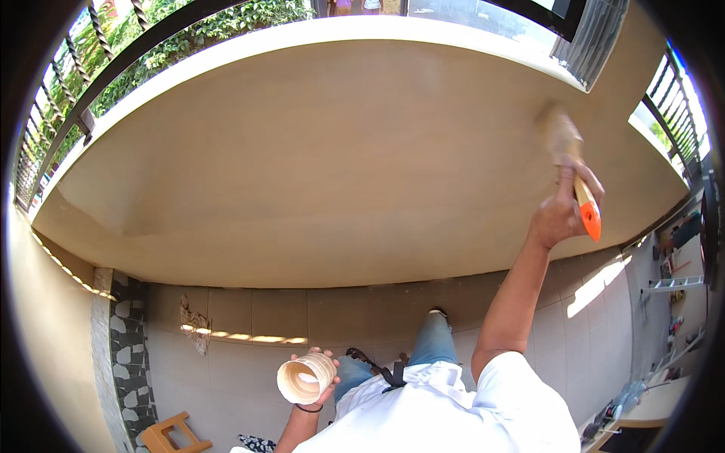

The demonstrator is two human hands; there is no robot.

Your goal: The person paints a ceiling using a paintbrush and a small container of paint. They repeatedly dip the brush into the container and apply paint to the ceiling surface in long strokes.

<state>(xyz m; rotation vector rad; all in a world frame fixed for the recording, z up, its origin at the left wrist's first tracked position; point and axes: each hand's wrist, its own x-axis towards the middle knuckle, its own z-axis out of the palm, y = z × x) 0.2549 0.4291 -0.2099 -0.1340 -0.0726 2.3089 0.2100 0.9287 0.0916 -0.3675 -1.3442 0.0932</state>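
Observation:
My right hand (568,208) is closed round the wooden handle of a paintbrush (588,211), whose tip end is orange. The brush's bristles, smeared by motion, are at the upper right part of a tan wall (340,166). Down by my waist, my left hand (329,377) is wrapped round a cream-coloured plastic cup (330,365). The cup tilts so that its round mouth shows, with something whitish inside. Some fingers of the left hand are hidden behind the cup.
A white ledge (362,29) and black metal railing (83,106) top the wall. A crumpled cloth (195,325) lies on the tiled floor (226,377). At lower left stands a wooden stool (175,434). A ladder (676,284) and assorted items are at the right.

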